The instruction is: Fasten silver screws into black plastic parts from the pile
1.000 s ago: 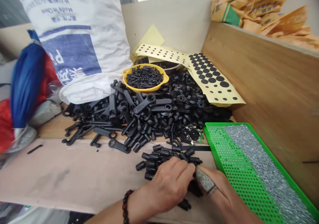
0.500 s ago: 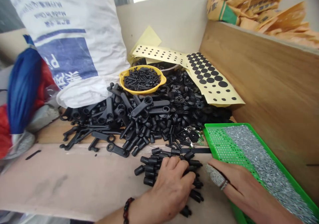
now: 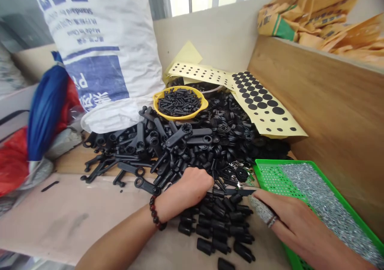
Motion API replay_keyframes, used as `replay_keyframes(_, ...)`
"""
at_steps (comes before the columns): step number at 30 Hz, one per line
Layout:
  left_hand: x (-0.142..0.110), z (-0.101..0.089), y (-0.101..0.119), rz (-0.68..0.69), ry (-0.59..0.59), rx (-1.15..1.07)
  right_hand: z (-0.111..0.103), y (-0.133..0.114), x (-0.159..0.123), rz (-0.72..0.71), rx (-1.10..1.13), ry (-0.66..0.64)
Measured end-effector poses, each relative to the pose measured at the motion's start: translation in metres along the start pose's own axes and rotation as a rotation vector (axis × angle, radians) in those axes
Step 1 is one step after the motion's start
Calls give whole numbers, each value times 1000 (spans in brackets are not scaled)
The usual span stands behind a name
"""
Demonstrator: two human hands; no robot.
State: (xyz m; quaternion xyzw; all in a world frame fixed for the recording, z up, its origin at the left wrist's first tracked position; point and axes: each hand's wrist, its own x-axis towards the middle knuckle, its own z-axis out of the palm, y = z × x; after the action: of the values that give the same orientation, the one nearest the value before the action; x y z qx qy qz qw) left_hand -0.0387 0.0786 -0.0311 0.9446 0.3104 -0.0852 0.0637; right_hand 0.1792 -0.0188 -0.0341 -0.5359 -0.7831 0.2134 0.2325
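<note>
My left hand [image 3: 186, 190], with a dark bead bracelet on the wrist, reaches into the near edge of a big pile of black plastic parts [image 3: 192, 142]. Its fingers are curled down among the parts and hidden, so what they hold is unclear. My right hand [image 3: 288, 218] lies flat beside the green perforated tray [image 3: 270, 178], its fingers stretched out, one wearing a grey fingertip cover. A group of short black caps [image 3: 222, 222] lies between the two hands.
A yellow bowl of small black screws [image 3: 180, 101] tops the pile. Yellow sheets with black dots [image 3: 258, 98] lean at the back right. The tray holds silver screws [image 3: 324, 206]. A white sack [image 3: 99, 54] stands on the left, a wooden wall [image 3: 330, 102] on the right.
My left hand moved forward from the short caps into the edge of the big pile. My right hand stayed by the tray. The view shifted down slightly.
</note>
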Motion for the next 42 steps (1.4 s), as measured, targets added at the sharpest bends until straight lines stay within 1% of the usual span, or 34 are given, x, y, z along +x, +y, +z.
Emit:
replay_keyframes(4, 6, -4, 1, 7, -28, 9, 6, 3, 1, 10, -33, 61)
replay_keyframes(9, -2, -18, 2, -11, -17, -7, 10, -5, 11, 13, -121, -23)
replay_keyframes(14, -10, -22, 17, 67, 69, -252, 13, -13, 17, -71, -114, -76)
replay_keyframes(18, -14, -20, 27, 63, 111, -410, 11, -17, 12, -86, -22, -101)
replay_keyframes(21, -17, -20, 28, 53, 130, -490, 10, -18, 9, -77, 52, -101)
replay_keyframes(23, -19, -22, 23, 75, 139, -519, 10, -17, 8, -82, 54, -72)
replay_keyframes(25, -18, -24, 16, 58, 162, -468, 10, -14, 7, -94, 37, -3)
replay_keyframes(26, -16, -25, 12, 13, 179, -396, 10, -14, 8, -95, 29, 26)
replay_keyframes(29, -4, -25, 3, -138, 169, -56, 6, -14, 11, -103, 4, 70)
replay_keyframes(31, 6, -22, 2, -145, 123, 85, 3, -16, 13, -125, -12, 71)
replay_keyframes(34, 22, -15, 7, -123, 92, 131, 4, -17, 12, -134, -10, 109)
replay_keyframes(37, 29, -12, 12, -142, 77, 158, 9, -12, 7, -79, 16, 128)
replay_keyframes(42, 27, -22, 12, -120, 31, 165, 12, -5, 2, -28, 58, 119)
